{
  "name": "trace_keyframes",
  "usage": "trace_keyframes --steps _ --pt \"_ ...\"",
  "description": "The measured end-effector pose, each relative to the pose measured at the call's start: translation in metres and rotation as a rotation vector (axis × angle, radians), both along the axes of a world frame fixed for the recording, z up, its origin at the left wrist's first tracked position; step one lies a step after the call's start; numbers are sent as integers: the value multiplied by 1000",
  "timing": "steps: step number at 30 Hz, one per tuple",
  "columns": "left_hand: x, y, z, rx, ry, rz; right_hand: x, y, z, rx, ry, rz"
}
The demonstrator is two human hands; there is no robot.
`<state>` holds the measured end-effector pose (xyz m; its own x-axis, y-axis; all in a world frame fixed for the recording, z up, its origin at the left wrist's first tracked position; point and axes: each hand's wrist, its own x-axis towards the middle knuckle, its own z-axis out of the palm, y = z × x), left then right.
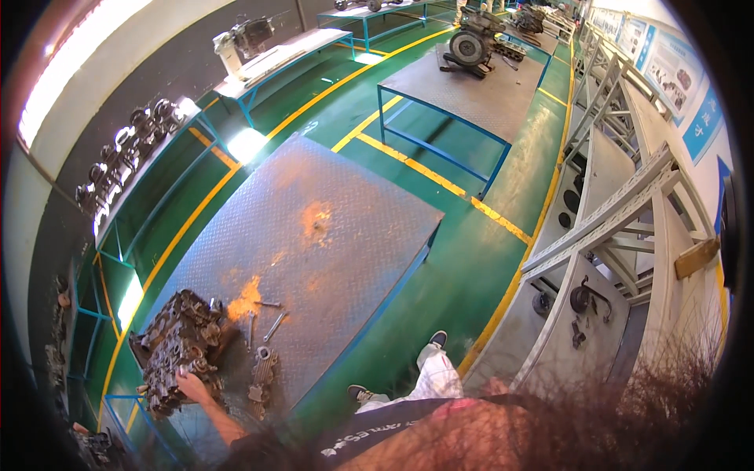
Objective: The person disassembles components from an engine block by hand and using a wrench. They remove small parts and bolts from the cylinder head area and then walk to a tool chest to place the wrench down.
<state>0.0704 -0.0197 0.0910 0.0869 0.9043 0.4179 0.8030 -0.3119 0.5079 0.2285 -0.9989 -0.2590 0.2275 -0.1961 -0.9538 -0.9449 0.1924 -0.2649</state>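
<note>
At the lower left of the metal table, my left hand [191,385] reaches onto a dirty, dark engine block [177,337]. Its fingers look closed against the engine's near side; whatever they may hold is too small to make out. Right of the engine lie several slim metal tools, among them a wrench [275,326]. A long, oily metal engine part [263,378] rests near the table's front edge, beside my left forearm. Only a bit of my right hand [495,385] shows by my right side, its fingers hidden behind blurred hair.
The worn steel table [353,220] carries orange stains [245,300]. Beyond it, another table [471,98] bears a wheeled mechanical assembly [469,49]. Grey metal racks [605,212] line the right side. Engine parts [129,149] stand on a bench at left. Yellow lines cross the green floor [448,275].
</note>
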Motion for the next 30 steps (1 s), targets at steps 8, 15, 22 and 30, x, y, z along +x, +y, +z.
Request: trace_keyframes --steps 8,15,22,30 --pt "312 -165 -45 -228 -348 -532 326 23 14 204 -263 -74" --pt "514 -377 -156 -1185 -5 -589 540 -25 138 320 -533 369" --pt "719 -574 -234 -1396 519 -832 685 -193 44 26 -138 682" --pt "944 -703 -200 -1435 350 -962 852 -322 40 125 -189 35"
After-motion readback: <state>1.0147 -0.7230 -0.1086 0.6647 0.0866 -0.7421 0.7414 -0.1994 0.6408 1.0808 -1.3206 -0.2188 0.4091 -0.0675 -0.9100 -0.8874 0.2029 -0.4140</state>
